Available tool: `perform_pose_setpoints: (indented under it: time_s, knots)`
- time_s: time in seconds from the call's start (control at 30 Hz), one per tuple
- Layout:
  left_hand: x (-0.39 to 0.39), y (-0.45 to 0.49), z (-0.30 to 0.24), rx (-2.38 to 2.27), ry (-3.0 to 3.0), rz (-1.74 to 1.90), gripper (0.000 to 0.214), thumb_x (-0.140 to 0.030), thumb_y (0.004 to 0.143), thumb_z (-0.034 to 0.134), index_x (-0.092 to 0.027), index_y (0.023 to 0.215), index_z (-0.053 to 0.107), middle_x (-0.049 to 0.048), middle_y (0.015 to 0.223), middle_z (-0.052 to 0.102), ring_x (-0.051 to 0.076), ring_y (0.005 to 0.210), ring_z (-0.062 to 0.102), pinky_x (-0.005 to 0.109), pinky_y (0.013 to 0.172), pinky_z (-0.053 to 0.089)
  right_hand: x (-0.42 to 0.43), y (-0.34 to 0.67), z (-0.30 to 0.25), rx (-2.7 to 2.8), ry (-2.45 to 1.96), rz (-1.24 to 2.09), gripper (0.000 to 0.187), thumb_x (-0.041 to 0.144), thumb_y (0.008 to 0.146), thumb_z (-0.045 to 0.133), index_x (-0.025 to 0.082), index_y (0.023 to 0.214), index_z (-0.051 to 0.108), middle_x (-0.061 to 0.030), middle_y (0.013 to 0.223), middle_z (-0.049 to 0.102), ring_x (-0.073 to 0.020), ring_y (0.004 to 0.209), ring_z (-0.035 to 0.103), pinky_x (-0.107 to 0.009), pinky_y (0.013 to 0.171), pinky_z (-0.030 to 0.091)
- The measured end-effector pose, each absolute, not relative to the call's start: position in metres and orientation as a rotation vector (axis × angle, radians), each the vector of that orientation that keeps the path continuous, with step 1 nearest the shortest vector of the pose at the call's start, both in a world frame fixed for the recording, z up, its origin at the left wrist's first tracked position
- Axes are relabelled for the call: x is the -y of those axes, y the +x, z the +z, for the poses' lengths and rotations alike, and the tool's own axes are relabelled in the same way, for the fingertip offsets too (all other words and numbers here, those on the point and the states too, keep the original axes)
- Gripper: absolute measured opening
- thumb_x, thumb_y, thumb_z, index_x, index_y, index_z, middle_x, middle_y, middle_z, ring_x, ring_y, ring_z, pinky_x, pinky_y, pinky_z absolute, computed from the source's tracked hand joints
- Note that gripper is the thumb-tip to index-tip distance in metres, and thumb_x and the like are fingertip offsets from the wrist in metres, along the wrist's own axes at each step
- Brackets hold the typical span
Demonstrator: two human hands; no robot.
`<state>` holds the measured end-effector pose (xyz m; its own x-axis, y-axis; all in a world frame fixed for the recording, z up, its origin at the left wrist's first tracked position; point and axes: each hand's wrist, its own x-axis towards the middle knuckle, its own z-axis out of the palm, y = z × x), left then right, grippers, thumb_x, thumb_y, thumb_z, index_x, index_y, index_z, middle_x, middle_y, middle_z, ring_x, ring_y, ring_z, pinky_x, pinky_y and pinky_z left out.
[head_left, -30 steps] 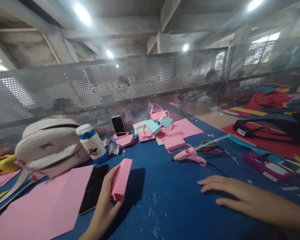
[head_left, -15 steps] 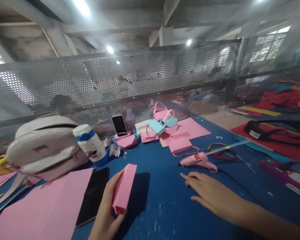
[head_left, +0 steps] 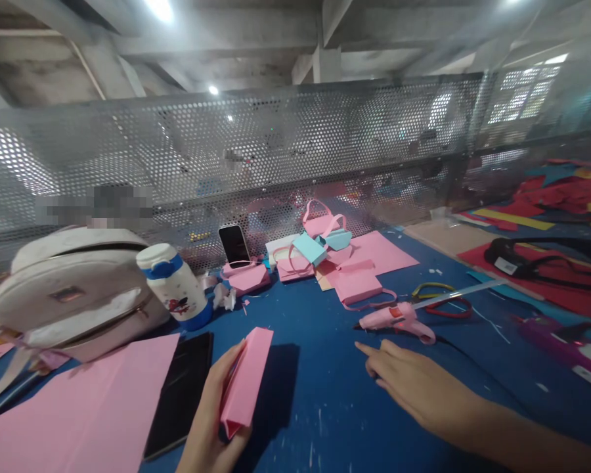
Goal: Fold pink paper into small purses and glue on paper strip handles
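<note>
A small folded piece of pink felt (head_left: 249, 381), shaped like a little bag body with an open triangular end, is gripped between the thumb and fingers of my left hand (head_left: 214, 407). It is held tilted, above the blue tabletop. My right hand (head_left: 414, 381) holds nothing; its index finger points out and the other fingers are bent. Just beyond that hand lies a pink hot glue gun (head_left: 398, 322), a clear glue stick poking out of its back. Several pink felt bags (head_left: 357, 284) and a light blue one (head_left: 309, 248) sit farther back.
To the left are pink sheets (head_left: 103, 401), a black tablet-like slab (head_left: 182, 394), a bottle (head_left: 175, 286) and a backpack (head_left: 79, 289). Scissors (head_left: 443, 303) lie behind the glue gun. A phone (head_left: 234, 244) leans near the perforated metal screen (head_left: 276, 144). A purple device (head_left: 566, 341) is at right.
My right hand's fingers have drawn in, leaving the index finger extended. My left hand keeps its hold on the pink felt. The view has shifted slightly.
</note>
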<state>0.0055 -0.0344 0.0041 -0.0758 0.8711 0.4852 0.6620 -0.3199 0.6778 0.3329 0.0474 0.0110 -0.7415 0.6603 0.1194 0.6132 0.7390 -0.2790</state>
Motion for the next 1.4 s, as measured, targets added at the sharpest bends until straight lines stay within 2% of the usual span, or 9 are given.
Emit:
perform_pose_setpoints:
  time_s: [0.1, 0.3, 0.53, 0.67, 0.8, 0.9, 1.07, 1.2, 1.4]
  knots:
    - [0.035, 0.005, 0.005, -1.663, 1.967, 1.328, 0.055, -0.040, 0.094, 0.052, -0.032, 0.146, 0.038, 0.0087, 0.149, 0.044, 0.035, 0.136, 0.043, 0.053, 0.112, 0.036, -0.048, 0.330, 0.009, 2.768, -1.054, 0.305, 0.041, 0.005, 0.090, 0.034, 0.011, 0.121, 0.060, -0.0153, 0.107, 0.065, -0.0234, 0.088, 0.063, -0.032, 0.075, 0.053]
    - [0.035, 0.002, 0.005, -1.650, 2.008, 1.308, 0.056, -0.037, 0.093, 0.054, -0.030, 0.146, 0.037, 0.0088, 0.149, 0.043, 0.034, 0.136, 0.042, 0.050, 0.113, 0.036, -0.050, 0.334, 0.015, 2.726, -1.139, 0.369, 0.039, 0.000, 0.083, 0.042, 0.015, 0.113, 0.060, -0.0112, 0.100, 0.063, -0.0214, 0.087, 0.062, -0.029, 0.076, 0.049]
    - [0.035, -0.006, 0.000, -1.618, 2.082, 1.234, 0.058, -0.027, 0.095, 0.049, -0.029, 0.149, 0.030, 0.0090, 0.152, 0.038, 0.031, 0.139, 0.039, 0.048, 0.115, 0.033, -0.046, 0.335, 0.016, 2.665, -1.174, 0.445, 0.036, 0.000, 0.086, 0.041, 0.019, 0.111, 0.058, -0.0072, 0.097, 0.060, -0.0188, 0.084, 0.061, -0.026, 0.071, 0.045]
    - [0.034, -0.012, -0.004, -1.584, 2.185, 1.215, 0.062, -0.024, 0.093, 0.051, -0.027, 0.151, 0.028, 0.0100, 0.151, 0.038, 0.031, 0.137, 0.041, 0.046, 0.113, 0.037, -0.047, 0.333, 0.017, 2.655, -1.183, 0.451, 0.036, -0.002, 0.085, 0.038, 0.019, 0.108, 0.057, -0.0070, 0.098, 0.059, -0.0187, 0.081, 0.060, -0.027, 0.069, 0.043]
    - [0.034, -0.013, -0.005, -1.597, 2.190, 1.213, 0.063, -0.024, 0.093, 0.052, -0.028, 0.151, 0.028, 0.0104, 0.152, 0.038, 0.032, 0.138, 0.040, 0.048, 0.114, 0.035, -0.045, 0.331, 0.024, 2.643, -1.219, 0.485, 0.032, -0.002, 0.087, 0.036, 0.018, 0.104, 0.055, -0.0073, 0.097, 0.059, -0.0197, 0.080, 0.059, -0.029, 0.068, 0.041]
    - [0.034, -0.011, -0.004, -1.595, 2.184, 1.217, 0.063, -0.024, 0.093, 0.051, -0.028, 0.151, 0.028, 0.0103, 0.152, 0.038, 0.031, 0.138, 0.040, 0.048, 0.114, 0.035, -0.043, 0.330, 0.030, 2.588, -1.203, 0.578, 0.020, 0.005, 0.090, 0.047, 0.019, 0.102, 0.053, -0.0060, 0.099, 0.059, -0.0200, 0.086, 0.059, -0.030, 0.072, 0.042]
    - [0.034, -0.012, -0.006, -1.559, 2.185, 1.238, 0.062, -0.026, 0.093, 0.052, -0.027, 0.151, 0.028, 0.0108, 0.151, 0.038, 0.032, 0.138, 0.039, 0.049, 0.115, 0.034, -0.042, 0.329, 0.037, 2.481, -1.277, 0.689, 0.022, -0.001, 0.078, 0.058, 0.020, 0.087, 0.056, 0.0001, 0.083, 0.061, -0.0155, 0.075, 0.059, -0.025, 0.065, 0.038]
    - [0.033, -0.013, -0.006, -1.559, 2.180, 1.234, 0.063, -0.026, 0.093, 0.052, -0.028, 0.151, 0.027, 0.0110, 0.152, 0.037, 0.032, 0.138, 0.039, 0.050, 0.114, 0.034, -0.041, 0.331, 0.040, 2.431, -1.166, 0.848, 0.012, 0.011, 0.081, 0.066, 0.019, 0.074, 0.063, 0.0003, 0.079, 0.069, -0.0163, 0.074, 0.063, -0.025, 0.066, 0.040]
    - [0.032, -0.010, -0.003, -1.536, 2.200, 1.232, 0.063, -0.023, 0.092, 0.053, -0.028, 0.150, 0.028, 0.0110, 0.151, 0.037, 0.031, 0.138, 0.039, 0.050, 0.114, 0.033, -0.033, 0.316, 0.045, 2.195, -0.980, 1.107, 0.012, 0.021, 0.087, 0.060, 0.021, 0.080, 0.070, -0.0016, 0.084, 0.073, -0.0181, 0.080, 0.067, -0.027, 0.075, 0.046]
